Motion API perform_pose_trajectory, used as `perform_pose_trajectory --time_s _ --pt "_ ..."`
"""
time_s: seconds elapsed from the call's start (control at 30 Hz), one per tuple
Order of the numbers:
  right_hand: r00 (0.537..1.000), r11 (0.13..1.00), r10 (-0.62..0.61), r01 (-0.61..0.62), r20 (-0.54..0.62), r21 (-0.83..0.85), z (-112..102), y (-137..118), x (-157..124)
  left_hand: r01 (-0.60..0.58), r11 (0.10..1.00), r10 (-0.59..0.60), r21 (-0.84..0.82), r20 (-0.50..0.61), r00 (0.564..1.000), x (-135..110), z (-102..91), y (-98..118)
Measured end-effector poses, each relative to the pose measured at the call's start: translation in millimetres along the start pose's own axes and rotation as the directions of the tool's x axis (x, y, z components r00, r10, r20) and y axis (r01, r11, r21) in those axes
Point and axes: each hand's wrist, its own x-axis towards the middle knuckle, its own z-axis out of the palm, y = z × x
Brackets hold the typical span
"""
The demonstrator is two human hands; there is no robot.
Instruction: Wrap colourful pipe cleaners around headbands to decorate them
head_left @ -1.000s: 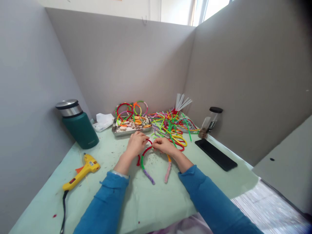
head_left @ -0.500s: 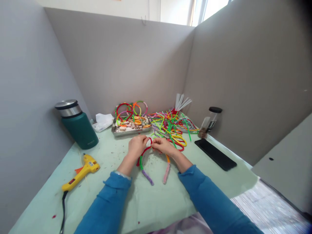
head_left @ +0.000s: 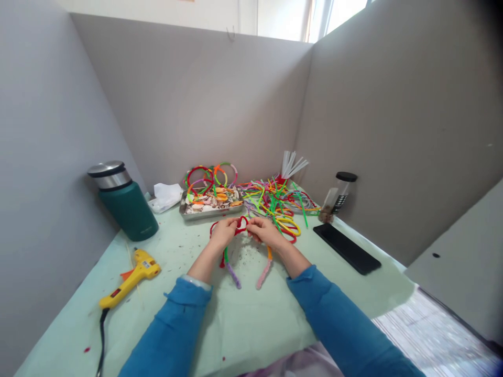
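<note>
My left hand (head_left: 222,233) and my right hand (head_left: 265,232) meet over the middle of the table, both closed on a headband (head_left: 264,270) wrapped in coloured pipe cleaners. Its two ends hang toward me, one purple, one pink. A red pipe cleaner (head_left: 239,224) loops up between my fingertips at the top of the band, and a red strand curls out past my left hand. Both sleeves are blue.
A metal tray (head_left: 187,212) of shells sits behind my hands, with wrapped headbands (head_left: 204,175) behind it and a pile of loose pipe cleaners (head_left: 275,201) to the right. A yellow glue gun (head_left: 129,277), a green flask (head_left: 123,201), a black phone (head_left: 348,248), a jar (head_left: 343,191), grey partition walls.
Both hands have lifted slightly and shifted away from me with the headband. The red pipe cleaner now loops higher and sticks out left of my left hand.
</note>
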Motion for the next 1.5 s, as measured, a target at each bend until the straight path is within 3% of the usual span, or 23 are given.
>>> perform_pose_trajectory --time_s 0.17,0.3,0.43,0.53,0.63,1.13,1.37,1.5 --pt "1.000 1.000 -0.009 0.009 -0.006 -0.001 -0.7 -1.1 -0.5 0.053 0.995 -0.053 0.087 -0.007 0.999 2.5 -5.3 0.0" --pt "1.000 1.000 -0.018 0.018 -0.009 -0.007 -1.6 -1.4 0.1 0.259 0.937 -0.252 -0.235 0.061 0.966 -1.2 -7.3 5.1" --pt "1.000 0.999 -0.028 0.029 -0.009 0.020 -3.2 -2.5 -0.1 0.340 0.751 -0.272 -0.565 0.204 0.940 -7.3 -14.3 8.7" --pt "0.999 0.998 -0.040 0.040 -0.004 0.048 -4.1 -4.3 -1.5 0.415 0.655 -0.265 -0.631 0.323 0.909 -10.6 -21.4 10.5" --pt "0.999 0.996 -0.039 0.039 0.005 0.075 -4.3 -5.7 -2.8 0.457 0.615 -0.221 -0.643 0.415 0.882 -12.4 -25.5 12.5" --pt "0.998 0.994 -0.027 0.033 -0.052 0.106 -3.2 -7.4 -2.3 0.483 0.546 -0.175 -0.684 0.471 0.865 -16.6 -24.6 16.7" --pt "0.997 0.996 -0.017 0.024 -0.081 0.089 -0.1 -6.9 -2.7 0.407 0.647 -0.137 -0.645 0.427 0.894 -16.7 -22.1 17.1" --pt "0.998 0.996 0.010 -0.005 -0.057 0.089 0.3 -3.4 -1.7 0.376 0.704 -0.177 -0.603 0.363 0.915 -15.1 -16.9 14.1"
